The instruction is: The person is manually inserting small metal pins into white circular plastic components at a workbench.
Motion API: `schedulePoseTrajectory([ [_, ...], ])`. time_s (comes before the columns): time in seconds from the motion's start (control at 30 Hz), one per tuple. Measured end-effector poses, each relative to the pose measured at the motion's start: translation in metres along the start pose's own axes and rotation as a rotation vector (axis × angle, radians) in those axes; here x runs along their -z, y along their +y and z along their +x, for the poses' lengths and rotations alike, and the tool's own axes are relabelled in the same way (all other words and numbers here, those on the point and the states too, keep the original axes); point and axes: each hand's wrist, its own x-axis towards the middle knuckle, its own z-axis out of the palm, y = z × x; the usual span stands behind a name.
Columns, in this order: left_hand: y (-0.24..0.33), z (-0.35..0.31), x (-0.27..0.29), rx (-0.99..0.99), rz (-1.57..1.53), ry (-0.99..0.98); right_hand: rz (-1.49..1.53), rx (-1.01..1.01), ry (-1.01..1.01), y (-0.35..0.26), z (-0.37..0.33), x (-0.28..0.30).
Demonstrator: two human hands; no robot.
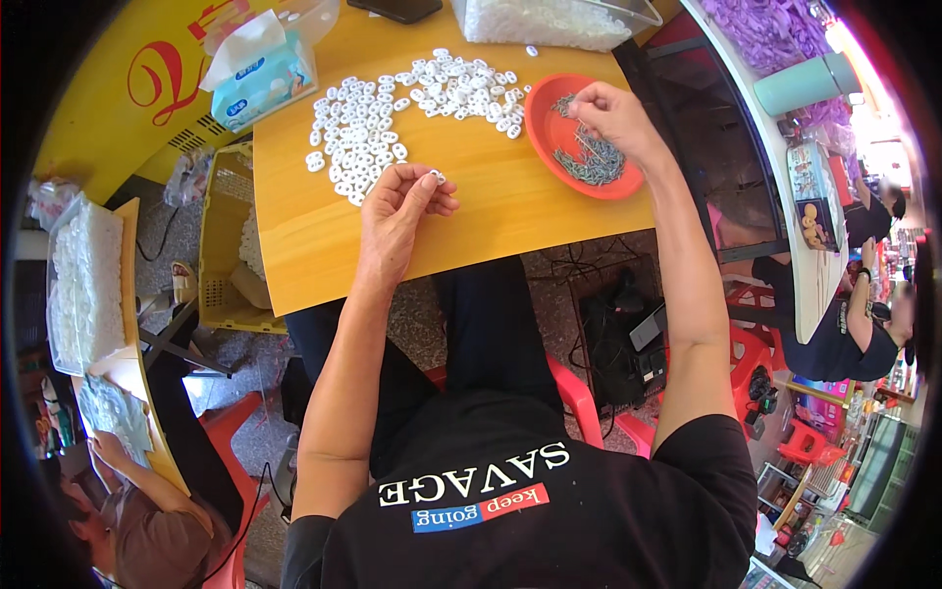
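My left hand (404,211) is closed above the near part of the yellow table. Between its thumb and forefinger it pinches a small white plastic piece (438,178), partly covered by the fingers. Just beyond lies a spread of flat white oval plastic pieces with two holes (355,133), and a second cluster of these white pieces (466,86) sits farther right. Over the left rim of a round red bowl (616,188), my right hand (613,116) has its fingertips pinched together. Whatever is in them is too small to make out. Thin grey metal screws (594,162) lie in the bowl.
A blue tissue pack (263,83) stands at the table's far left. Clear bins of white pieces sit at the far edge (549,25) and on the left (86,285). A yellow crate (228,245) is beside the table. Other people sit at left (147,520) and right (854,324).
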Motion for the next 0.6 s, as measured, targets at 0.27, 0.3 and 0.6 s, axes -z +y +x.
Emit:
schedulePoseTrajectory([
  [0.27,0.002,-0.001,0.001,-0.002,0.004,-0.005,0.986,-0.011,-0.126,-0.027,-0.025,-0.018],
  [0.3,0.002,-0.001,0.001,-0.001,0.005,0.001,0.987,-0.013,-0.132,-0.03,-0.025,-0.023],
  [0.6,0.003,-0.003,0.0,0.009,-0.001,0.015,1.071,0.034,-0.16,-0.046,-0.031,-0.034],
])
